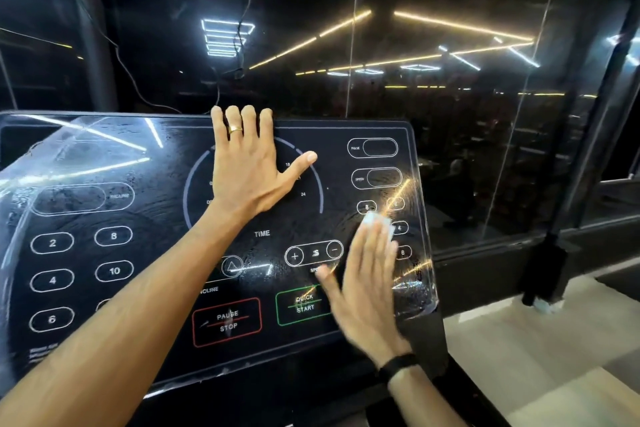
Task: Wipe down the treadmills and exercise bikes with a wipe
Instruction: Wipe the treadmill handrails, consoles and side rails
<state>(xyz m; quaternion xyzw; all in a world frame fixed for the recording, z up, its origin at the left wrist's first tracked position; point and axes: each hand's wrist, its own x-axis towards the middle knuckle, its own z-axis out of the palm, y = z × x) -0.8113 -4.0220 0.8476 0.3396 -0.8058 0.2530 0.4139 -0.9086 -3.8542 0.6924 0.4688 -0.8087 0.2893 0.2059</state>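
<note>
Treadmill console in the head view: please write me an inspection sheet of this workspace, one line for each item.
Surface: treadmill console is glossy black, with streaks and light reflections.
Job's things: white wipe lies under the right hand's fingertips, on the console's right side.
Clutter: nothing seen.
Grippers: left hand lies flat on the dial near the top edge, with a ring on one finger; right hand presses the wipe with straight fingers, blurred.
Cables: thin black cable hangs behind the console.
Surroundings: dark glass wall reflecting ceiling lights; pale floor at right.
</note>
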